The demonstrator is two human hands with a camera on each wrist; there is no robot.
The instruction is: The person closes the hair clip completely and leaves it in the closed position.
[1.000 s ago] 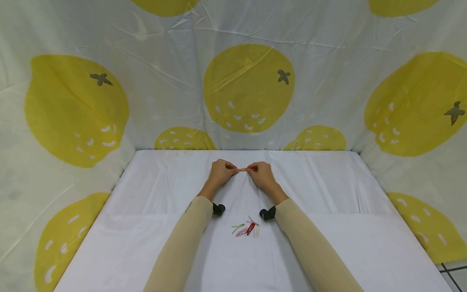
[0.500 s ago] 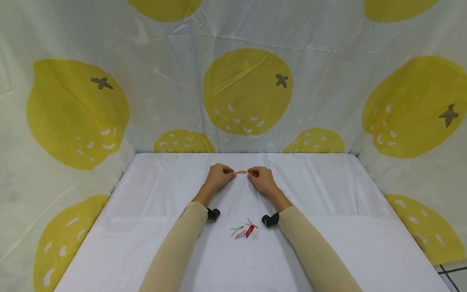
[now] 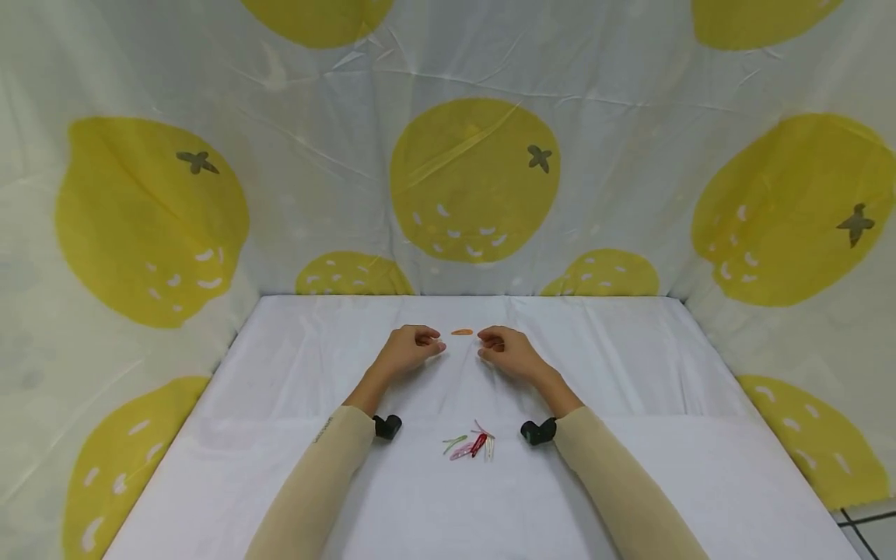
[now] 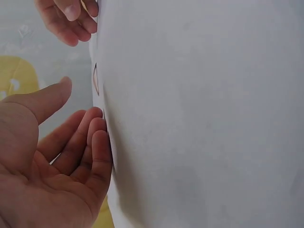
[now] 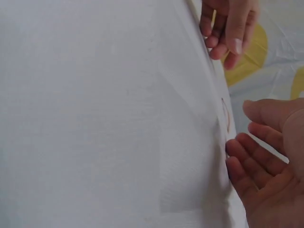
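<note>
An orange hair clip (image 3: 462, 332) lies on the white cloth near the far edge, between the two hands. My left hand (image 3: 408, 348) is just left of it, thumb apart from loosely bent fingers, holding nothing. On the other side my right hand (image 3: 509, 349) has the same relaxed shape, its fingertips a little way from the clip. In the left wrist view the clip (image 4: 96, 79) shows edge-on beyond the left fingertips (image 4: 97, 114). The right wrist view shows the clip (image 5: 225, 115) just past the right hand (image 5: 266, 166). Nearer the body lies a small group of hair clips (image 3: 479, 444), red, pink, green and pale.
The white cloth (image 3: 630, 467) covers the table and has soft creases. A curtain with yellow lemons (image 3: 476, 179) rises behind and at both sides. Black wrist cameras (image 3: 388, 426) sit at the sleeve cuffs, either side of the clip group.
Both hands have let go of the orange hair clip and drawn apart, left hand to the left, right hand slightly right. The clip now lies alone on the cloth.
</note>
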